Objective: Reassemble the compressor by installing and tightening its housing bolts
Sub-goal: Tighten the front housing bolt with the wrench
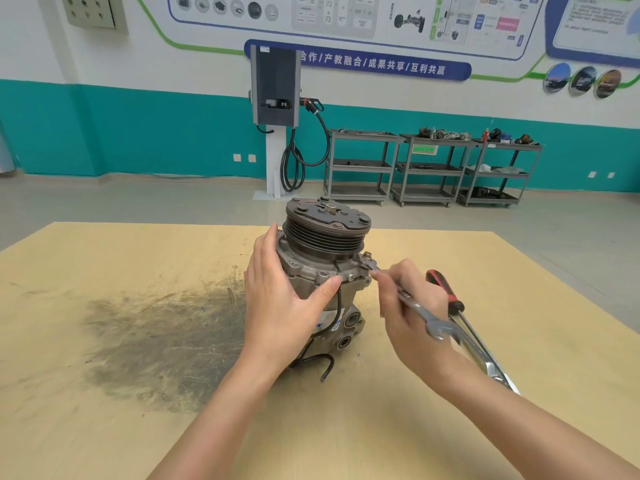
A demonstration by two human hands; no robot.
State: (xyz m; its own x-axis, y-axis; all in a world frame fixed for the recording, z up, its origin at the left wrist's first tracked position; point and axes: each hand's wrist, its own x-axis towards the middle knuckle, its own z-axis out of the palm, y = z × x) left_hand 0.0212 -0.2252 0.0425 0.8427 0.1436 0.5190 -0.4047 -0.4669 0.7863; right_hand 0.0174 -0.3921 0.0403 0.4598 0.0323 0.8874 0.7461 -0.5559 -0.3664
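I see the compressor (311, 271) in dull silver-grey metal, its pulley (325, 233) dark brownish-grey and grooved in parallel rings, with a thin black wire (337, 299) hanging down it. The wrench (415, 308) is bright chrome. The screwdriver (445, 289) handle is red striped with black (the shaft is plain steel). The board (173, 265) under it all is pale tan, smudged with a broad sooty grey-black patch (162, 341). The far wall (138, 133) is teal below and white above; the carts (433, 168) are grey.
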